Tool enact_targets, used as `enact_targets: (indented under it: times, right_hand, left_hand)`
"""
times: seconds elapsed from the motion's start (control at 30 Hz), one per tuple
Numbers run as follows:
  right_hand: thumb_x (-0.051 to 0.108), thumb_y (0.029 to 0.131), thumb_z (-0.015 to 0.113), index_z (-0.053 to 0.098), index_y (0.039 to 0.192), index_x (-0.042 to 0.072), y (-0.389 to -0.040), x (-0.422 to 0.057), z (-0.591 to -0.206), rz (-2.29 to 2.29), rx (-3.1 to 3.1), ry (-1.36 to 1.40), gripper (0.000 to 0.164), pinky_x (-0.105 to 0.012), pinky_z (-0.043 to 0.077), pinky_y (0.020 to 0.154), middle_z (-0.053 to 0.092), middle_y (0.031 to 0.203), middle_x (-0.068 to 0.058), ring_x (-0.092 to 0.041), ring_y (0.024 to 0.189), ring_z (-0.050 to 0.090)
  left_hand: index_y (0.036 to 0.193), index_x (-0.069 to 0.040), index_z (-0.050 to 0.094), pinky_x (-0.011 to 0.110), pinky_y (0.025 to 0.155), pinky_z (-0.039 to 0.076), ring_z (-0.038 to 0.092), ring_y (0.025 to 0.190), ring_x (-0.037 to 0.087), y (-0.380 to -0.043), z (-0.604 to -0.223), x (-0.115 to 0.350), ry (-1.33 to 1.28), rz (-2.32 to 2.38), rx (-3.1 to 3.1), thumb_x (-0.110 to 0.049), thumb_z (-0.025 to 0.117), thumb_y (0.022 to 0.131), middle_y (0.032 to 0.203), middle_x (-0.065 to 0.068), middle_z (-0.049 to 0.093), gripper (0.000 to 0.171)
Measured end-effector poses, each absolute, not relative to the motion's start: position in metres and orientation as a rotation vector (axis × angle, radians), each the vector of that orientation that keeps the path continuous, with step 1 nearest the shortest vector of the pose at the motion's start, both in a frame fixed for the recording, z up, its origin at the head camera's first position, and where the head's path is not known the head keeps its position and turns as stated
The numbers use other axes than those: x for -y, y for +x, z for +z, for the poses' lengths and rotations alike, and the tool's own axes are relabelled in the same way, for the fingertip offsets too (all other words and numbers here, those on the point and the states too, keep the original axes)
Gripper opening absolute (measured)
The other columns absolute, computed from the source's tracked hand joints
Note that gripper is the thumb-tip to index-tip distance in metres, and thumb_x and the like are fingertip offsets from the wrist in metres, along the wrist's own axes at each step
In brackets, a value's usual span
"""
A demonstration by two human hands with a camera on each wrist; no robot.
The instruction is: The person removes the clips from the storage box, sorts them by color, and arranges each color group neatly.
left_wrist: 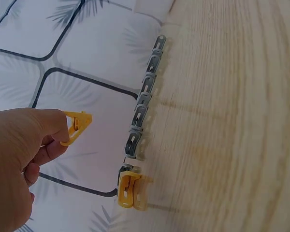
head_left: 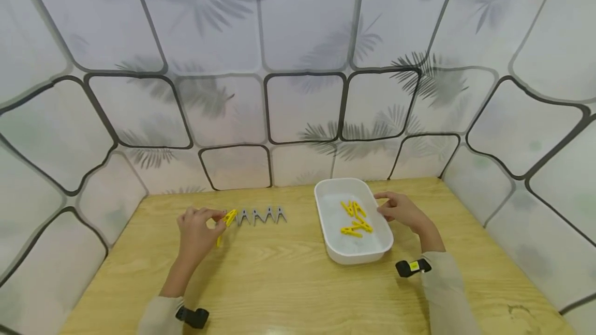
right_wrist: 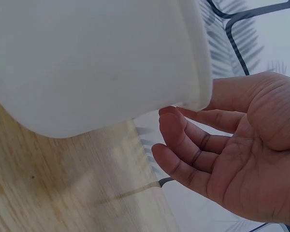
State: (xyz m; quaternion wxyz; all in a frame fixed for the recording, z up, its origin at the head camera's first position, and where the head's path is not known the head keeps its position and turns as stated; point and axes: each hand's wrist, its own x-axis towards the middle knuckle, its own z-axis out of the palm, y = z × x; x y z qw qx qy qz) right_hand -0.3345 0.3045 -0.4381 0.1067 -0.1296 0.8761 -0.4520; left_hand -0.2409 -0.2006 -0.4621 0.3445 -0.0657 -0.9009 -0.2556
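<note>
My left hand point(head_left: 197, 231) pinches a yellow clothespin point(left_wrist: 78, 124) between thumb and fingertips, held up near the left end of a row of several grey clothespins point(head_left: 256, 216). The grey ones stand on the table with their legs spread. Another yellow clothespin point(left_wrist: 126, 188) stands at the row's near end in the left wrist view, in front of a grey one it partly hides. On the right, my right hand point(head_left: 405, 211) holds the rim of a white plastic basin point(right_wrist: 96, 67), its other fingers curled below the rim. Several yellow clothespins point(head_left: 358, 221) lie inside the basin.
The light wood table point(head_left: 279, 288) ends at a patterned wall covering point(head_left: 302, 107) at the back and both sides. Dark wrist cameras point(head_left: 193, 318) are strapped over both sleeves. A worn mark point(head_left: 519, 309) shows on the table at the front right.
</note>
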Motion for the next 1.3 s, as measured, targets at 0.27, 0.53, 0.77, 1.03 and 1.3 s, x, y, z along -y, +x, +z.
enact_targets:
  times: [0.27, 0.53, 0.77, 1.03, 1.3]
  right_hand:
    - [0.009, 0.101, 0.06, 0.047, 0.145, -0.007, -0.336, -0.304, -0.44, -1.35, -2.557, -0.376, 0.049, -0.039, 0.06, 0.081, 0.071, 0.101, -0.018, -0.014, 0.087, 0.068]
    - [0.009, 0.101, 0.06, 0.048, 0.144, -0.008, -0.335, -0.303, -0.439, -1.346, -2.565, -0.384, 0.048, -0.038, 0.06, 0.08, 0.071, 0.102, -0.021, -0.014, 0.087, 0.069]
    - [0.01, 0.101, 0.06, 0.047, 0.145, -0.006, -0.336, -0.304, -0.439, -1.338, -2.568, -0.373, 0.049, -0.043, 0.059, 0.083, 0.071, 0.101, -0.019, -0.014, 0.084, 0.066]
    - [0.01, 0.101, 0.06, 0.046, 0.146, -0.007, -0.336, -0.303, -0.44, -1.352, -2.551, -0.374, 0.05, -0.041, 0.059, 0.083, 0.071, 0.102, -0.02, -0.014, 0.085, 0.066]
    - [0.008, 0.1, 0.06, 0.047, 0.144, -0.008, -0.336, -0.304, -0.438, -1.357, -2.56, -0.373, 0.048, -0.037, 0.06, 0.08, 0.071, 0.103, -0.021, -0.013, 0.086, 0.068]
  left_hand:
    - [0.087, -0.007, 0.08, 0.055, 0.083, 0.03, 0.056, 0.089, 0.035, -0.236, -0.46, 0.203, -0.118, -0.592, 2.501, 0.0, 0.074, 0.077, 0.084, 0.009, 0.076, 0.014]
    - [0.084, -0.007, 0.079, 0.057, 0.085, 0.029, 0.052, 0.081, 0.03, -0.232, -0.468, 0.205, -0.1, -0.557, 2.584, -0.002, 0.077, 0.075, 0.08, 0.007, 0.074, 0.011]
    - [0.08, -0.008, 0.078, 0.061, 0.088, 0.031, 0.05, 0.079, 0.029, -0.23, -0.474, 0.201, -0.102, -0.532, 2.591, 0.0, 0.076, 0.074, 0.077, 0.006, 0.072, 0.01]
    - [0.082, -0.007, 0.078, 0.062, 0.09, 0.03, 0.049, 0.08, 0.03, -0.229, -0.473, 0.201, -0.05, -0.541, 2.636, -0.002, 0.075, 0.077, 0.073, 0.005, 0.069, 0.008]
    - [0.085, -0.007, 0.075, 0.062, 0.09, 0.03, 0.048, 0.078, 0.03, -0.23, -0.475, 0.198, -0.005, -0.534, 2.682, -0.006, 0.078, 0.076, 0.067, 0.002, 0.065, 0.009]
